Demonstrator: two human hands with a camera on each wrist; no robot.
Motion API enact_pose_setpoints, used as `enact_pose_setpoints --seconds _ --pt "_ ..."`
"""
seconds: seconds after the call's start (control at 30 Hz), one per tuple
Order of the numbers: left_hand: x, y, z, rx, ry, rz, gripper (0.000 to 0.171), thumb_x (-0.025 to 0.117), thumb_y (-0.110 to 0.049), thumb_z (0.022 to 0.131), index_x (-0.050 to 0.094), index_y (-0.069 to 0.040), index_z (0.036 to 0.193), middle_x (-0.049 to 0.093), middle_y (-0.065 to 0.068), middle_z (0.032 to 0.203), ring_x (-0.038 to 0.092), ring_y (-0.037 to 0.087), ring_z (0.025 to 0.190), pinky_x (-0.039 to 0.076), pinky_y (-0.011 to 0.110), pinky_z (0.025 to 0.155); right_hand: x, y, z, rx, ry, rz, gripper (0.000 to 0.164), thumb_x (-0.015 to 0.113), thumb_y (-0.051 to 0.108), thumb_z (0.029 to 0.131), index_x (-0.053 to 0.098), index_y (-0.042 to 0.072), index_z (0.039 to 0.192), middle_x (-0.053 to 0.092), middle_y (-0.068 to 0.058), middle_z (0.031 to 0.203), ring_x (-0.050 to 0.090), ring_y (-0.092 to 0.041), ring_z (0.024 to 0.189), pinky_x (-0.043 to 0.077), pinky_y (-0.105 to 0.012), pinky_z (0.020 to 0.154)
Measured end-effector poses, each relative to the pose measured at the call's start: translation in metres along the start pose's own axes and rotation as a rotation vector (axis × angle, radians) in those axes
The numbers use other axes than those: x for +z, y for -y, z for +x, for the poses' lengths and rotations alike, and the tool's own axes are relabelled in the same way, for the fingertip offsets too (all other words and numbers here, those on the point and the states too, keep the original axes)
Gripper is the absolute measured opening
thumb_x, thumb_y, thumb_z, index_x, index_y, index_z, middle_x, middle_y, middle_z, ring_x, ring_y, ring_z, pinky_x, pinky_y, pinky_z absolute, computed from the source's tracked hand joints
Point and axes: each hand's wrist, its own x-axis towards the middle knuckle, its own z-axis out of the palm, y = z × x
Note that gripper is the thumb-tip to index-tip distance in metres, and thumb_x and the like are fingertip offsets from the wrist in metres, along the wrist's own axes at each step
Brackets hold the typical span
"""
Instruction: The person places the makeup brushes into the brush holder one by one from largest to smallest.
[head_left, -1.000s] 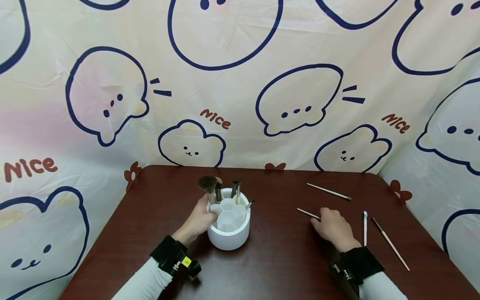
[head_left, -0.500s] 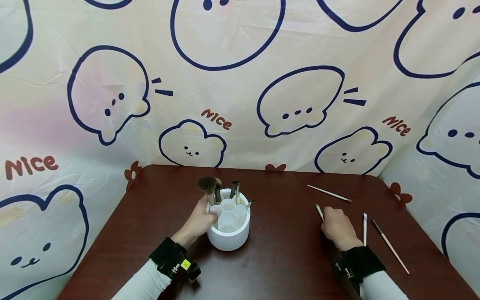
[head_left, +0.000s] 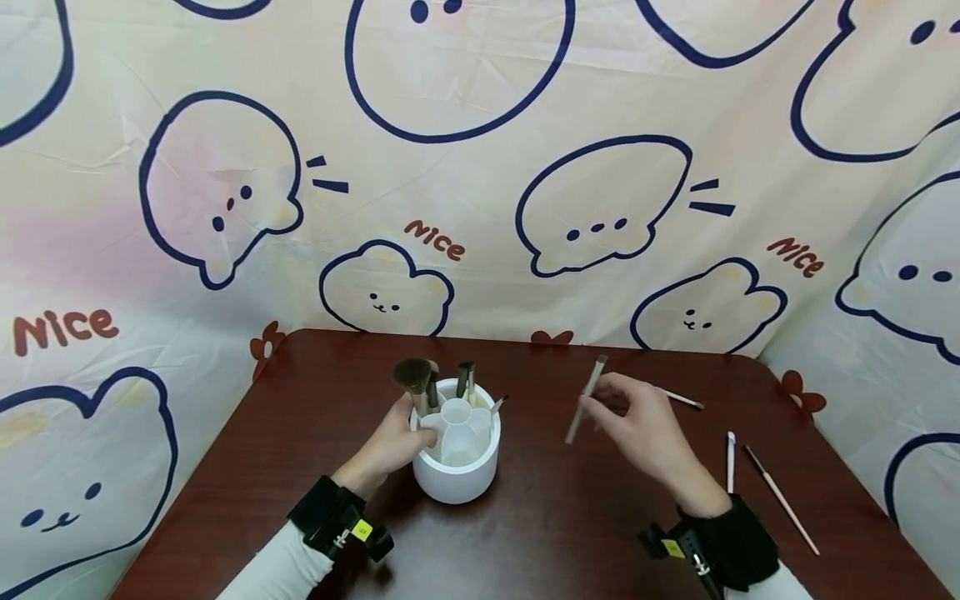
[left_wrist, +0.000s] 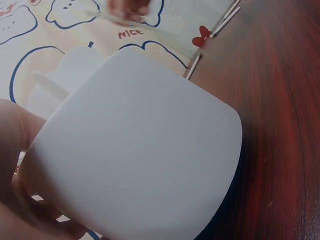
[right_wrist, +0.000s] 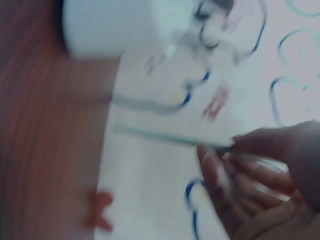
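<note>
Our right hand [head_left: 647,423] pinches a slim, pale, bristled brush [head_left: 590,388]. Our left hand [head_left: 390,444] grips a round white plastic-looking holder [head_left: 456,483]; we should brace it.

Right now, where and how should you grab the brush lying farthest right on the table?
I'd pinch that brush halfway along its pale handle, coming down from above. It's thin and lies flat on the table, its dark tip pointing away and the handle uncovered, toward the person. The right hand holds another brush, so it probably needs freeing first.
</note>
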Motion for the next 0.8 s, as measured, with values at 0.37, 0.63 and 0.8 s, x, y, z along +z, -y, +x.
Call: enact_pose_setpoints --seconds 0.37,0.63,0.8 --pt "-0.001 -0.007 -0.007 0.060 0.028 0.009 0.075 0.054 0.010 0.067 0.033 -0.003 0.139 0.049 0.015 0.127 0.047 0.024 0.107 0.037 0.040 0.086 0.047 0.075 0.005 -0.169 0.057 0.295 0.009 0.062 0.005 0.087 0.067 0.007 0.095 0.066 -0.007 0.081 0.059 -0.021 0.062 0.049 -0.029 0.050" --pt "0.001 -0.012 -0.008 0.041 0.004 0.020 0.074 0.055 0.009 0.066 0.035 -0.002 0.137 0.048 0.016 0.128 0.046 0.025 0.108 0.038 0.040 0.086 0.087 0.042 0.007 -0.139 0.069 0.173 0.006 0.068 0.016 0.084 0.069 0.022 0.085 0.059 0.008 0.078 0.050 -0.012 0.063 0.043 -0.027 0.051" --pt "0.001 -0.012 -0.008 0.037 0.010 0.026 0.072 0.055 0.009 0.068 0.035 0.000 0.136 0.049 0.017 0.127 0.047 0.024 0.106 0.039 0.041 0.086 0.097 0.033 0.004 -0.087 0.113 0.137 0.004 0.070 0.021 0.083 0.069 0.024 0.081 0.052 0.003 0.079 0.046 -0.013 0.067 0.041 -0.026 0.054"
